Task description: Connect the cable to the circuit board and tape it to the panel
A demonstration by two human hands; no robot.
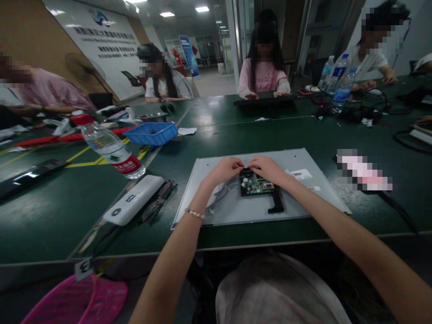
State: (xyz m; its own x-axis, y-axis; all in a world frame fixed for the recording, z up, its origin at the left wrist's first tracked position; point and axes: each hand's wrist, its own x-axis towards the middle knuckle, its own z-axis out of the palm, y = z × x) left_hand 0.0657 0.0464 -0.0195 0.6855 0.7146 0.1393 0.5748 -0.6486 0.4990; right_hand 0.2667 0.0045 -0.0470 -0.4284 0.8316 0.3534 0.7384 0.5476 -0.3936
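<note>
A flat grey metal panel (232,211) lies on the green table. On it sits a black frame (277,202) holding a green circuit board (258,185), with thin wires (221,193) running off to the left. My left hand (230,168) is closed at the frame's top left corner, fingertips pinched together. Beside it, my right hand (265,167) has its fingers pressed together at the top edge of the frame. Whatever small part the fingertips hold is too small to make out. White labels (300,174) are stuck on the panel's right side.
Left of the panel are glasses (158,202), a white power bank (134,200), a water bottle (113,150) and a blue basket (151,133). A phone (364,171) lies at right. Several people sit around the table (222,130). A pink basket (81,299) stands below its edge.
</note>
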